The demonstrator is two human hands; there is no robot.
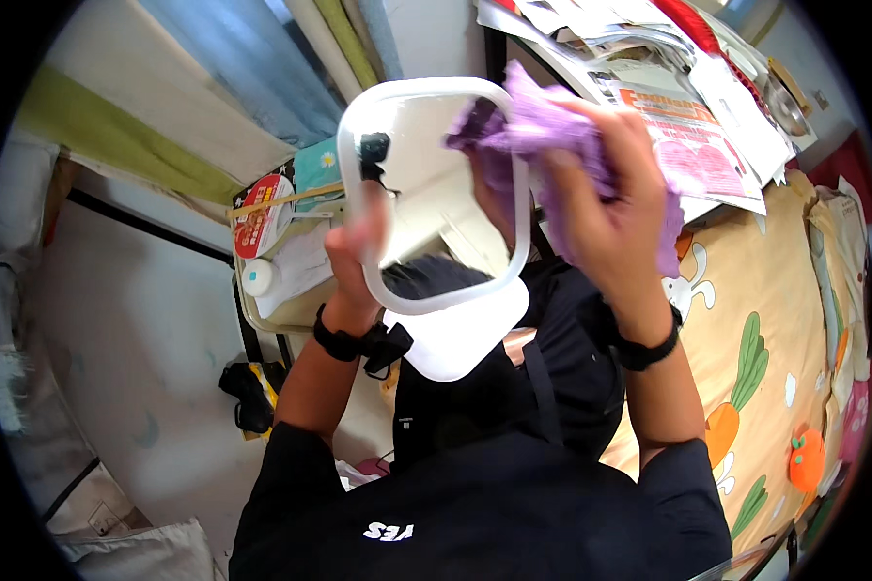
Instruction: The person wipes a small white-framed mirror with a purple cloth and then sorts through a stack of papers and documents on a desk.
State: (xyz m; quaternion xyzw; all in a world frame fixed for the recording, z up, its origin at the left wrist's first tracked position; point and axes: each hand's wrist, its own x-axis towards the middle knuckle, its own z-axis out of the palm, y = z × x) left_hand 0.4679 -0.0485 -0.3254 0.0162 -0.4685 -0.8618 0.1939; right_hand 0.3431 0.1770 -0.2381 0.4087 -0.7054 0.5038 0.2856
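Observation:
A white-framed mirror (436,196) with rounded corners is held up in front of me, its glass facing me. My left hand (360,247) grips its left edge, the thumb lying over the frame. The white stand (458,330) of the mirror shows below the frame. In my right hand (610,189) a crumpled purple cloth (559,138) is bunched at the mirror's right edge. Part of the cloth and the fingers are reflected in the glass. The right hand is slightly blurred.
On the left stands a cream tray table (298,312) with a round white container (260,277) and papers. Papers and a printed newspaper (676,109) are piled on a surface at upper right. A bed with a carrot-patterned sheet (763,276) lies right. Striped curtains (225,65) hang upper left.

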